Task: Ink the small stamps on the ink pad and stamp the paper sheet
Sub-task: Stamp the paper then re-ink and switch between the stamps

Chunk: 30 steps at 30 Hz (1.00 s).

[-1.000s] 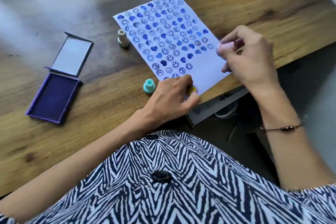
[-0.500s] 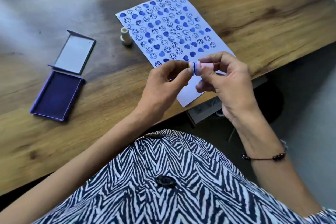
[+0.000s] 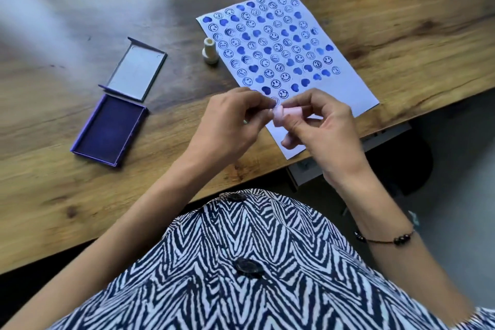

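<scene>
Now, from the head camera, both of your hands are raised just above the near corner of the paper sheet (image 3: 286, 56), which is your landmark. Your right hand (image 3: 324, 126) pinches a small pink stamp (image 3: 285, 113) between thumb and fingertips, the stamp lying sideways. Your left hand (image 3: 230, 123) has its fingertips closed at the stamp's end; whether it holds another small piece there is hidden by the fingers.

A second ago your left hand pressed near the sheet's bottom edge and your right hovered over its right side; since then both have lifted and met in front of you. A teal stamp that stood left of the sheet is no longer visible, probably hidden behind your left hand. This looks like a stamp being fitted or swapped rather than pressed, so inking likely comes next.

The sheet is nearly covered with blue hearts and smiley faces; only its near corner is bare. A cream stamp (image 3: 210, 51) stands upright just beside the sheet's left edge. The ink pad (image 3: 108, 131) lies open well to the left of the sheet, its lid (image 3: 136, 69) touching its far end, both on the wooden table (image 3: 80, 195).
</scene>
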{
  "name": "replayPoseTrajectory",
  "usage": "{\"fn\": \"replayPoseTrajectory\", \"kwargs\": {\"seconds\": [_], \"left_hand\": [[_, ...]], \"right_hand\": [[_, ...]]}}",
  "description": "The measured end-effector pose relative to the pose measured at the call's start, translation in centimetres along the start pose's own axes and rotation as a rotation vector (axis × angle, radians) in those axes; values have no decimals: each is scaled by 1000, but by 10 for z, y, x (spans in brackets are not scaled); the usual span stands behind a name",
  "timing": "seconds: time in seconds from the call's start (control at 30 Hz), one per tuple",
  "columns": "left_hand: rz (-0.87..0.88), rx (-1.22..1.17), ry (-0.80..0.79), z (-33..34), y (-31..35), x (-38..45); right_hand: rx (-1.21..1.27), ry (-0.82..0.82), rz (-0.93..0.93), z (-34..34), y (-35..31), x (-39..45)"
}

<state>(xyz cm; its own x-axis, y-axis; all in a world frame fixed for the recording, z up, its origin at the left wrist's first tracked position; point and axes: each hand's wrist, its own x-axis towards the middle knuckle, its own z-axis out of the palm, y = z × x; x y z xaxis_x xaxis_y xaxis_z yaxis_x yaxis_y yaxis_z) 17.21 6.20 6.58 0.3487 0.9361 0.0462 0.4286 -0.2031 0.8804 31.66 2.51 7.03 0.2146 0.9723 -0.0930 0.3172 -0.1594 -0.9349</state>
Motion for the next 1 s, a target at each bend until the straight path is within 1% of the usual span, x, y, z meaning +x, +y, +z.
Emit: {"fn": "replayPoseTrajectory", "kwargs": {"seconds": [0.07, 0.1, 0.13, 0.2, 0.27, 0.37, 0.47, 0.5, 0.53, 0.6, 0.63, 0.67, 0.7, 0.8, 0.83, 0.87, 0.9, 0.93, 1.0], "left_hand": [[-36, 54, 82, -9, -3, 4], [-74, 42, 115, -14, -6, 6], [-115, 16, 140, -18, -8, 8], [-178, -39, 177, -23, -14, 10], [-209, -67, 207, -25, -19, 12], [-241, -92, 238, -24, -26, 12], [-267, -127, 258, -25, -32, 12], [-274, -137, 268, -26, -34, 13], [-280, -142, 281, -27, -35, 14], [-297, -145, 314, -31, -35, 16], [-308, -141, 330, -32, -35, 18], [-316, -136, 345, -34, -35, 18], [-320, -132, 357, -36, -34, 18], [-315, -114, 390, -43, -34, 13], [-315, -110, 413, -47, -36, 10], [-317, -114, 440, -51, -39, 7], [-324, -139, 474, -55, -42, 4], [-328, -189, 508, -60, -46, 0], [-324, -311, 554, -66, -51, -8]], "right_hand": [[-397, 3, -138, 9, 7, 1], [-559, -12, -201, 15, 9, 1], [-658, -38, -235, 20, 11, 1], [-766, -82, -278, 29, 13, 2], [-854, -92, -330, 34, 13, 3], [-928, -147, -349, 36, 8, 4], [-908, -280, -250, 22, -6, 12], [-868, -293, -226, 18, -15, 18], [-825, -270, -227, 16, -25, 27], [-760, -159, -303, 24, -45, 51], [-754, -116, -342, 35, -52, 66], [-768, -111, -367, 49, -56, 82], [-800, -146, -369, 64, -58, 96], [-952, -321, -357, 101, -52, 123], [-981, -339, -372, 107, -51, 125], [-953, -324, -390, 109, -50, 124], [-860, -308, -398, 111, -49, 121], [-688, -317, -360, 112, -50, 116], [-265, -408, -204, 113, -53, 99]]}}
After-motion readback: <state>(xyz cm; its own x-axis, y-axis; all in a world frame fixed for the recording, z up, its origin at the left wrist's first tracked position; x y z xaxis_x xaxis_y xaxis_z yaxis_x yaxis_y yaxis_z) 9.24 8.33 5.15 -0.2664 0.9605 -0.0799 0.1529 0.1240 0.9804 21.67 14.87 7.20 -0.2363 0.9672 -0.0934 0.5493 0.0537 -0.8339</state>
